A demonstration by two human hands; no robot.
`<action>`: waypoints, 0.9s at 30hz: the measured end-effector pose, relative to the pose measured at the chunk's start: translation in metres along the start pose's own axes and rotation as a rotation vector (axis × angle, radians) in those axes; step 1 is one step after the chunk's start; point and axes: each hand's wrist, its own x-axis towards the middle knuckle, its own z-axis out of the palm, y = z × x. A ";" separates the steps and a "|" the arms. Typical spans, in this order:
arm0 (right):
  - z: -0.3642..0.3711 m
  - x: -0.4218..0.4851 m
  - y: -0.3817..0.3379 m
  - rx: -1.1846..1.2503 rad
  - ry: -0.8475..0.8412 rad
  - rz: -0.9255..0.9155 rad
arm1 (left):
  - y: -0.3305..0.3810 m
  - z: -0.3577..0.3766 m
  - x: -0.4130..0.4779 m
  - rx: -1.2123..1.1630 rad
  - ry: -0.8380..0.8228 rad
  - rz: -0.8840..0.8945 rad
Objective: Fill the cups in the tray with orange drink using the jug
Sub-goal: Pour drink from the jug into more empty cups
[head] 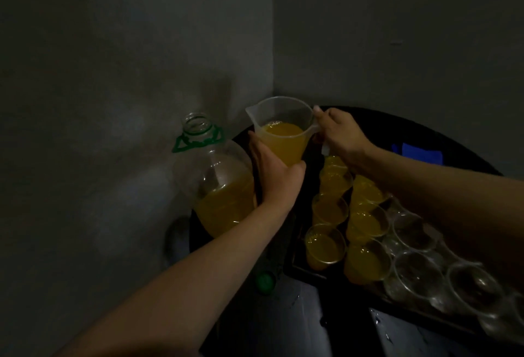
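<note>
A clear plastic jug [283,132], about half full of orange drink, is held upright above the far end of the black tray [295,266]. My right hand [340,135] grips its handle. My left hand [272,169] cups the jug's lower body, thumb under the base. On the tray stand two rows with several cups of orange drink [326,246], and to their right several clear cups [416,271] with no drink in them. My right forearm hides part of the tray.
A big clear bottle [215,186] with a green neck ring, uncapped and part full of orange drink, stands left of the jug. A green cap [265,281] lies near the tray's front corner. Blue cloth [419,152] lies at the back right of the dark round table. Walls close in behind.
</note>
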 end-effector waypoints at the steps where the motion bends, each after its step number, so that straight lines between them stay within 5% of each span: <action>1: -0.005 0.000 -0.006 -0.010 0.010 -0.008 | 0.007 -0.001 -0.003 -0.007 -0.010 0.010; 14: -0.086 -0.047 -0.087 -0.021 0.152 -0.087 | 0.091 0.009 -0.061 -0.162 -0.085 0.105; 27: -0.192 -0.137 -0.063 -0.206 0.352 0.050 | 0.102 0.078 -0.165 -0.243 -0.345 0.044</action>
